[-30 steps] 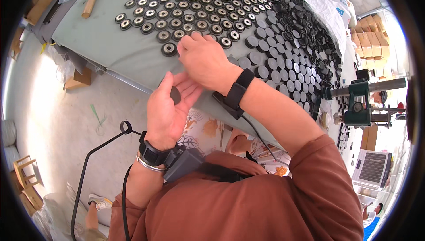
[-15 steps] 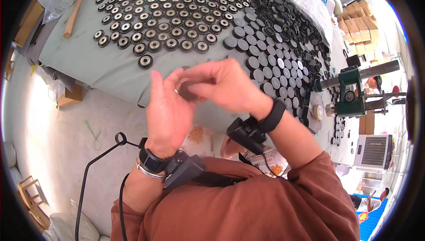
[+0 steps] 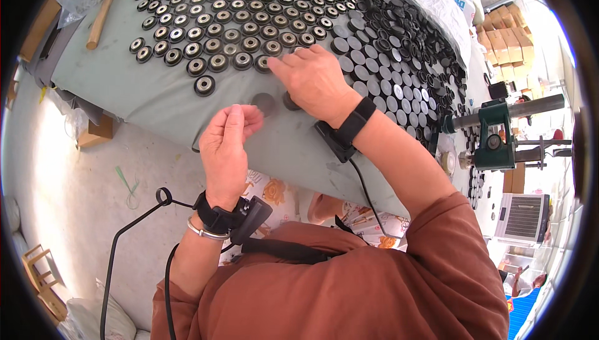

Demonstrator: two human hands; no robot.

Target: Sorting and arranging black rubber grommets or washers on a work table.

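My left hand [image 3: 229,146] is raised over the near edge of the table, with its fingers curled together and its thumb up. At its fingertips is a blurred dark grey round cap [image 3: 262,104]. My right hand [image 3: 315,81] reaches over the near side of the ringed parts, fingers bent down and together; what they grip is hidden under the hand. Close to its fingertips lies a black cap with a metal bearing [image 3: 262,63]. Another dark round piece [image 3: 291,101] shows partly below my right palm.
Rows of black caps with metal bearings [image 3: 218,32] cover the far table [image 3: 150,96]. Plain grey-topped caps [image 3: 377,88] and a dark heap [image 3: 412,34] lie to the right. A mallet [image 3: 103,18] rests far left; a green press [image 3: 496,131] stands at the right.
My hands were together around a dark round piece; now they are apart. The right hand has moved away to the bearing rows, while the left has turned and curled its fingers.
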